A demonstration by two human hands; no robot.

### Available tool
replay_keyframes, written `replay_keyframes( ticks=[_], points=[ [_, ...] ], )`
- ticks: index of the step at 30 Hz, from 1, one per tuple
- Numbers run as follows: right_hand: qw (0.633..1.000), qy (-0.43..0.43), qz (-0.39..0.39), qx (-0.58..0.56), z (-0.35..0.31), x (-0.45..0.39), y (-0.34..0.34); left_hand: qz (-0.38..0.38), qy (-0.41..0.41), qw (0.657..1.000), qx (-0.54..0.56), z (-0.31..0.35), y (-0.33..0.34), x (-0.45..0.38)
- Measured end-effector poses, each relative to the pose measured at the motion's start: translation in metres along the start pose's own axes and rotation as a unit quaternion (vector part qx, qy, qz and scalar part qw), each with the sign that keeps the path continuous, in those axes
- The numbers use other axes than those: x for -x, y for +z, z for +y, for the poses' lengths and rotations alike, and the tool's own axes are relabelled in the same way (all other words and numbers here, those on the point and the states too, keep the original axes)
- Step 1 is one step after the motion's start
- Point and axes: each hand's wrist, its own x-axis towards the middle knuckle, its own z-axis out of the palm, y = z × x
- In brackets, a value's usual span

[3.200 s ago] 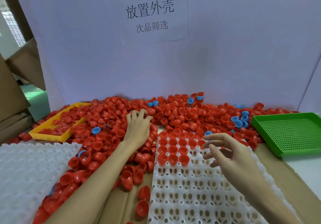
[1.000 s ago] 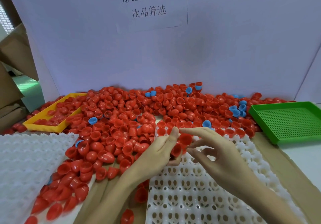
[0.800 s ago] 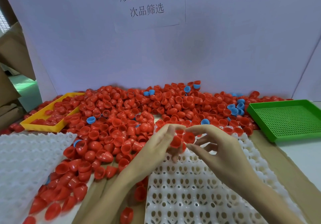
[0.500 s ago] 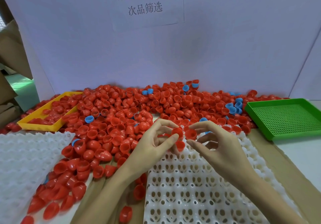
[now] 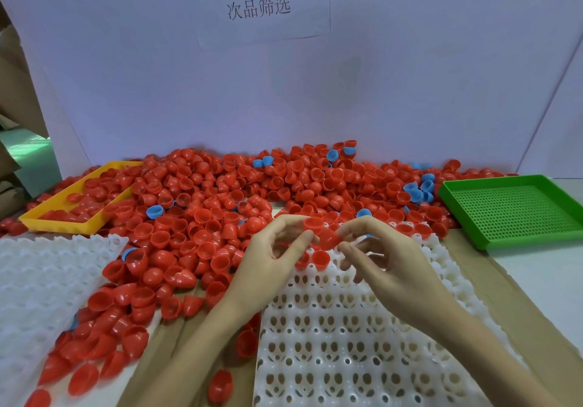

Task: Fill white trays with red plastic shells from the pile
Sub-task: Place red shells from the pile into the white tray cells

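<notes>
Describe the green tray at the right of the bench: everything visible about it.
The green tray is a shallow rectangular plastic tray with a raised rim and a floor perforated by a fine grid of holes. It lies flat, holding nothing visible, at the right beyond the white tray. Its far left corner meets the pile of red shells; its right end runs out of frame. Neither hand touches it.
</notes>
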Motion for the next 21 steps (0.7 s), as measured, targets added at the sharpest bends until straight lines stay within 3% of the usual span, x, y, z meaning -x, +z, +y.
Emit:
replay_keyframes(
  ticks=[6,12,16,21],
  points=[
    [0.990,0.027,0.047,0.128,0.015,-0.002,-0.005,0.068,0.044,0.986,-0.147,-0.005,0.001,0.000],
    [0.974,0.059,-0.001,0.218,0.027,0.000,0.001,-0.013,0.108,0.933,-0.342,-0.014,0.002,0.005],
    [0.969,0.050,-0.037,0.239,0.026,-0.001,0.001,-0.041,0.128,0.920,-0.367,-0.015,0.005,0.008],
    [0.963,0.042,-0.065,0.258,0.028,0.001,0.002,0.043,0.109,0.919,-0.378,-0.003,-0.014,0.002]
  ],
)
